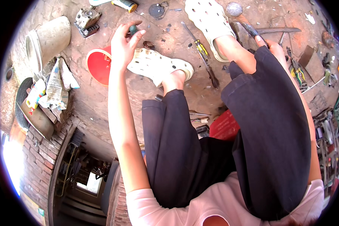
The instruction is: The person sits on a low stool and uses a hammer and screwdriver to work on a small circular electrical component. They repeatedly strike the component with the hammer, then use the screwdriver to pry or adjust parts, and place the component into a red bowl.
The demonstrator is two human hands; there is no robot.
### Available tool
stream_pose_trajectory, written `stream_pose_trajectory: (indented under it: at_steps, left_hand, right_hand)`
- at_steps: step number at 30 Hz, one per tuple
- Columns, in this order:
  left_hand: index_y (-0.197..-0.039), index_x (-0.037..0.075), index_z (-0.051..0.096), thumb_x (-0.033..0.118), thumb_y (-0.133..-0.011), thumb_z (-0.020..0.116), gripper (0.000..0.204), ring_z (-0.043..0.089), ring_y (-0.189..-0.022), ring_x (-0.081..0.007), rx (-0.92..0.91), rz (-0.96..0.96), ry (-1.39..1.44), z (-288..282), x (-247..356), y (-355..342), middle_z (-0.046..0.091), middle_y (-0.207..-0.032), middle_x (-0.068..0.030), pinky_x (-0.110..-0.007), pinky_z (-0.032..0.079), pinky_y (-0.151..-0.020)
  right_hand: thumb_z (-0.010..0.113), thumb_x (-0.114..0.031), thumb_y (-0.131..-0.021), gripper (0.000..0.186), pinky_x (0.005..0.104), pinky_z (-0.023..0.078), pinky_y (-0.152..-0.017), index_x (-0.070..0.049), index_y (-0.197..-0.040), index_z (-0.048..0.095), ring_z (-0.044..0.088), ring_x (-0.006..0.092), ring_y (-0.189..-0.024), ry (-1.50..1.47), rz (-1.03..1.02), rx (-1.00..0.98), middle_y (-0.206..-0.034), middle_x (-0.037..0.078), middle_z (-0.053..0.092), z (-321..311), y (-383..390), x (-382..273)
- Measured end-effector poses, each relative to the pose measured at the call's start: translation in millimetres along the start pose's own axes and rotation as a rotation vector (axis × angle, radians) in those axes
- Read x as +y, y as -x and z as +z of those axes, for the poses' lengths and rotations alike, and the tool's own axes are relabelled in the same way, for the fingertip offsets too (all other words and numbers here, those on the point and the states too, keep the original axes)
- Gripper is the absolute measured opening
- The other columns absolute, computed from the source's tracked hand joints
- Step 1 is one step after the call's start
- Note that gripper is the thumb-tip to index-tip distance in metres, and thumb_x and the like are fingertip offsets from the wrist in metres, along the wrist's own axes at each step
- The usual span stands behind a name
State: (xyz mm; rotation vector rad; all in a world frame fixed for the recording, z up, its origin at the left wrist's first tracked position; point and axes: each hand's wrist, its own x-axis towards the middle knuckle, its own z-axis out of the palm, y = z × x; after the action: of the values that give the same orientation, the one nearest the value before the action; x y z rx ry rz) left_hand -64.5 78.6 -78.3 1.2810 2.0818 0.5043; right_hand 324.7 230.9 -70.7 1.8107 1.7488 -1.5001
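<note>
My left hand is raised at the upper left, thumb and fingers around a small dark green round object. Beneath its wrist lies a tilted red bowl. My right hand, at the upper right beside my knee, is closed on a dark handle; what its far end joins is unclear. Close to that handle are a flat dark metal block, a thin wooden stick and a grey ball-shaped thing. A yellow-and-black screwdriver lies between my white clogs.
At the left are a pale bucket on its side, a tyre and crumpled packets. A metal engine part sits at the far left. Pliers and scattered scrap lie at the right. A doorway opens in the brick wall.
</note>
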Motion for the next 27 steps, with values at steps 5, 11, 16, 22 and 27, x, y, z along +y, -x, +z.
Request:
stream_pose_trajectory:
  at_steps: [5, 11, 16, 22, 27]
  left_hand:
    - [-0.109, 0.005, 0.067, 0.015, -0.082, 0.074, 0.030, 0.061, -0.086, -0.0144, -0.061, -0.069, 0.124, 6.6, 8.2, 9.1, 0.064, -0.090, -0.0066, -0.027, 0.048, -0.080]
    - [-0.104, 0.003, 0.067, 0.016, -0.082, 0.073, 0.026, 0.061, -0.085, -0.0153, -0.070, -0.104, 0.055, 16.4, 1.6, 11.8, 0.063, -0.093, -0.0070, -0.027, 0.049, -0.078]
    - [-0.108, 0.003, 0.066, 0.015, -0.086, 0.069, 0.025, 0.062, -0.086, -0.0150, -0.128, -0.079, 0.028, 17.4, -1.0, 9.3, 0.063, -0.095, -0.0066, -0.027, 0.049, -0.079]
    - [-0.111, 0.005, 0.065, 0.013, -0.087, 0.068, 0.025, 0.062, -0.088, -0.0126, -0.181, -0.139, 0.134, 23.9, -7.5, 9.1, 0.066, -0.094, -0.0053, -0.027, 0.048, -0.082]
    - [-0.110, 0.005, 0.064, 0.008, -0.085, 0.069, 0.026, 0.062, -0.091, -0.0108, -0.167, -0.215, 0.252, 26.8, -14.7, 17.7, 0.068, -0.095, -0.0040, -0.025, 0.049, -0.082]
  right_hand:
    - [0.057, -0.052, -0.091, 0.059, 0.0348, 0.042, -0.055, 0.005, -0.074, 0.056, 0.045, 0.0135, -0.057, 0.066, -0.071, 0.003, -0.057, 0.008, 0.049, -2.7, -0.8, -2.6]
    - [0.057, -0.053, -0.090, 0.059, 0.0351, 0.042, -0.055, 0.004, -0.073, 0.056, 0.045, 0.0142, -0.057, 0.075, -0.057, 0.003, -0.058, 0.008, 0.049, -3.0, -1.9, -11.7]
    - [0.057, -0.054, -0.090, 0.059, 0.0345, 0.043, -0.056, 0.002, -0.073, 0.056, 0.046, 0.0145, -0.057, 0.031, -0.059, -0.022, -0.059, 0.007, 0.050, -0.7, -3.5, -13.6]
    - [0.057, -0.053, -0.090, 0.057, 0.0344, 0.043, -0.057, 0.002, -0.073, 0.056, 0.046, 0.0155, -0.057, 0.045, -0.054, -0.010, -0.059, 0.007, 0.050, 1.8, -1.7, -19.5]
    - [0.057, -0.050, -0.091, 0.054, 0.0351, 0.043, -0.058, 0.002, -0.077, 0.059, 0.048, 0.0171, -0.057, 0.073, -0.207, 0.022, -0.060, 0.009, 0.052, 11.7, -13.2, -11.2]
